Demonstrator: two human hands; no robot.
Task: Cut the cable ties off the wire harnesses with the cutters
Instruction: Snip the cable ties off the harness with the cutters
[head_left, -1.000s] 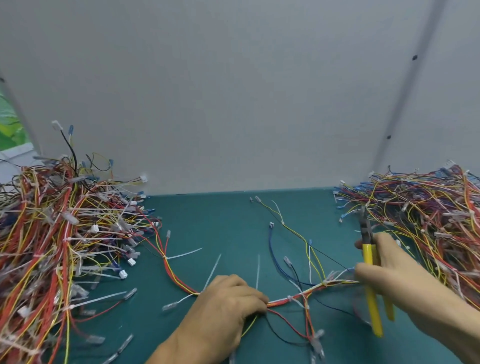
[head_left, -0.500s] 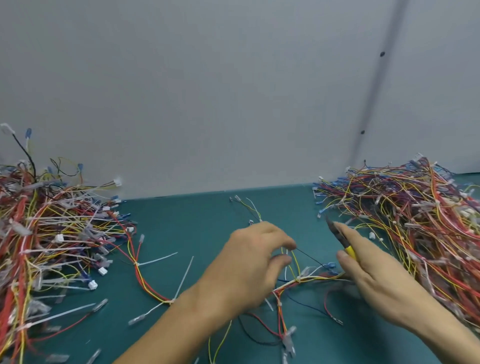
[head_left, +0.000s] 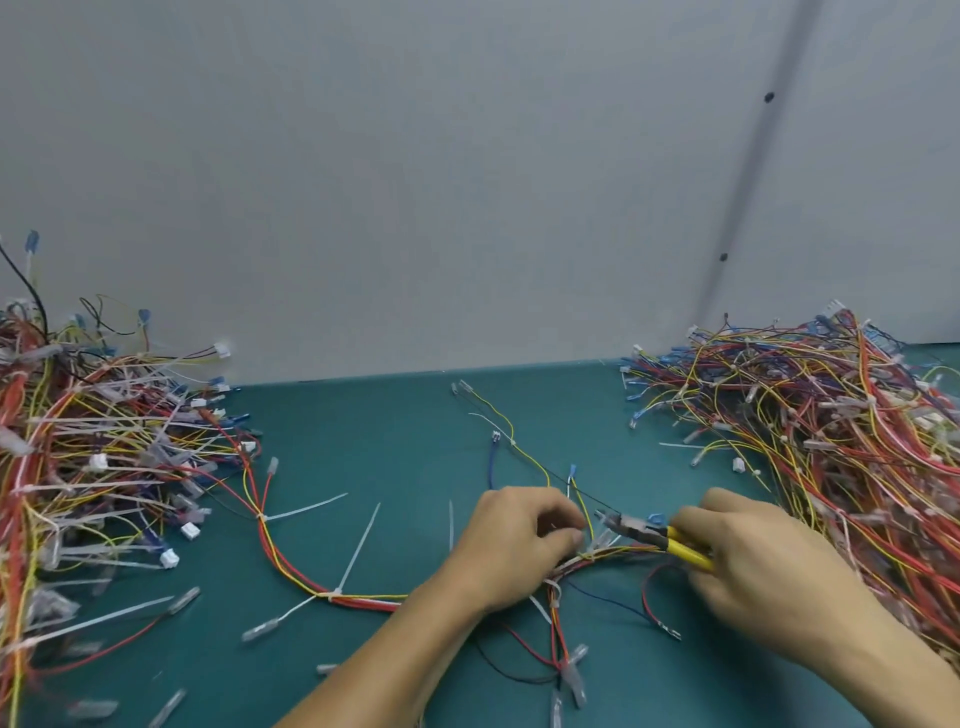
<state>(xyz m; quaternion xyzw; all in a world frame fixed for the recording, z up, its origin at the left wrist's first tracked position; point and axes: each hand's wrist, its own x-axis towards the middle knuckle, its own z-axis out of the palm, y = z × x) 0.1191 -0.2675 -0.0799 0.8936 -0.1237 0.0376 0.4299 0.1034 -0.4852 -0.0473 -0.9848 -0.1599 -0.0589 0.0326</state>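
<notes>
A wire harness (head_left: 291, 571) of red, yellow and blue wires lies across the green table, bound by white cable ties (head_left: 358, 545) with long tails. My left hand (head_left: 514, 551) pinches the harness near its right part, fingers curled round the bundle. My right hand (head_left: 753, 566) grips the yellow-handled cutters (head_left: 644, 532), whose metal jaws point left and reach to just right of my left fingertips, at the wires there. Whether the jaws touch a tie is too blurred to tell.
A big heap of harnesses (head_left: 93, 467) fills the left side, another heap (head_left: 841, 431) the right. Loose connectors and tie ends (head_left: 262, 629) lie on the green mat (head_left: 389, 441). A grey wall (head_left: 467, 182) stands close behind.
My left hand has moved down onto the harness bundle. My right hand has swung the cutters so the jaws now point left toward the spot my left fingers pinch.
</notes>
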